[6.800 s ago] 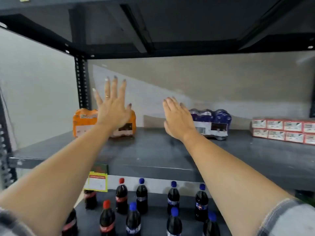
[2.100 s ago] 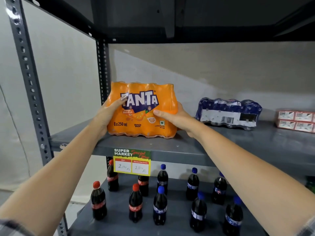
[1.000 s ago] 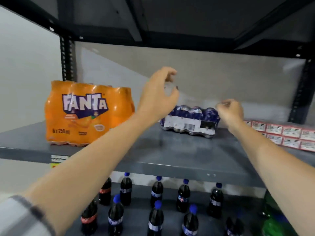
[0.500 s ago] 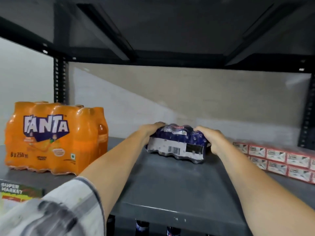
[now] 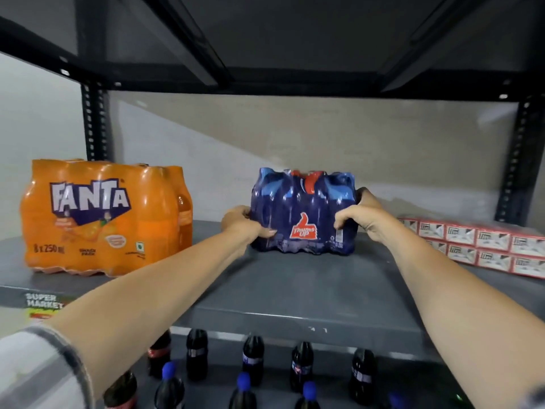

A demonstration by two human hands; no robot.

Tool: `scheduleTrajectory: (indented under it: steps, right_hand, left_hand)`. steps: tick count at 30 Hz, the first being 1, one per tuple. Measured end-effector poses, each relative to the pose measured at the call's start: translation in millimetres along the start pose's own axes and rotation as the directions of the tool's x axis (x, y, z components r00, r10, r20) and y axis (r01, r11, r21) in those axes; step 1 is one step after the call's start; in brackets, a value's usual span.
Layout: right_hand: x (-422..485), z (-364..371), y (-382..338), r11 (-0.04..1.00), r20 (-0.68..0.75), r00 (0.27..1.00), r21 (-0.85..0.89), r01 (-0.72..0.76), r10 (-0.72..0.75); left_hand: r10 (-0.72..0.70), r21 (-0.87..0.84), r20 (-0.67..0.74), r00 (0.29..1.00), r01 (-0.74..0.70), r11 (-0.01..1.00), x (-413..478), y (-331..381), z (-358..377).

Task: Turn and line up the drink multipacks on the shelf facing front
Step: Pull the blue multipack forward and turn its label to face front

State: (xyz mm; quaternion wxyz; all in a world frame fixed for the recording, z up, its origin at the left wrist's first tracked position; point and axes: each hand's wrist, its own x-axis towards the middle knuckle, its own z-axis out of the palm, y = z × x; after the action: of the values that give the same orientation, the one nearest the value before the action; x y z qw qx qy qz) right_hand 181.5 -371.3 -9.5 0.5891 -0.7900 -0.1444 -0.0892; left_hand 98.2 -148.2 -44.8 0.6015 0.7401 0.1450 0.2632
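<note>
- My left hand (image 5: 246, 224) is clamped on the left end of the Thums Up multipack (image 5: 302, 212), fingers curled round its lower front corner.
- My right hand (image 5: 361, 215) grips the right end of the same pack, thumb behind and fingers pressed on the front wrap.
- The Fanta multipack (image 5: 106, 216) stands upright at the left of the grey shelf (image 5: 295, 290), near the front edge, logo facing me, well apart from my hands.
- A supermarket price tag (image 5: 44, 305) hangs on the shelf lip below the Fanta pack.
- The Thums Up multipack stands upright in the middle of the shelf, set further back than the Fanta pack, its red thumb logo facing front. Whether its base rests fully on the shelf I cannot tell.
- Red and white cartons (image 5: 483, 246) lie stacked in two rows at the right, just beside my right wrist.
- Cola bottles (image 5: 253, 360) with red and blue caps stand in rows on the lower shelf.
</note>
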Motion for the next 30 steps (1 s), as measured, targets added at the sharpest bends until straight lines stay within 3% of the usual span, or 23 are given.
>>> scheduleTrajectory:
  steps: [4,7,9,13,16,22,26,30]
  right_hand:
    - [-2.2,-0.1,2.0,0.998,0.024,1.000,0.063,-0.007,0.006]
    - [-4.9,-8.4,1.1,0.992,0.132,0.990,0.116,-0.055,0.039]
    - [-2.4,-19.7,-0.4,0.965,0.194,0.979,0.242,-0.103,0.056]
    - [3.9,-24.4,-7.7,0.839,0.017,0.992,0.531,-0.117,0.127]
    - [0.0,-6.7,-7.5,0.842,0.028,0.979,0.506,-0.187,0.201]
    - [-26.4,0.3,-18.7,0.940,-0.023,0.989,0.316,-0.131,0.146]
    - [-52.1,6.8,-22.5,0.903,0.050,0.996,0.419,-0.093,0.080]
    - [-51.6,1.3,-27.8,0.842,0.008,0.996,0.534,-0.079,0.089]
  left_hand:
    - [0.026,0.055,-0.016,1.000,-0.025,0.998,-14.5,2.1,-7.2]
    - [0.021,-0.025,-0.047,0.999,-0.022,0.999,-23.3,8.8,-6.0]
    - [0.025,-0.079,-0.102,0.994,-0.033,0.996,-35.3,11.1,4.0]
    - [0.033,-0.053,0.031,0.999,-0.032,0.998,-61.4,16.7,32.6]
    - [-0.024,0.023,0.045,0.999,0.023,0.999,-69.8,26.2,49.3]
    - [-0.091,0.012,-0.066,0.994,0.092,0.996,-45.3,26.7,61.8]
    - [-0.121,-0.105,-0.082,0.989,0.113,0.988,-36.0,25.3,63.3]
    - [-0.155,-0.191,-0.147,0.977,0.126,0.973,-32.8,44.3,68.0]
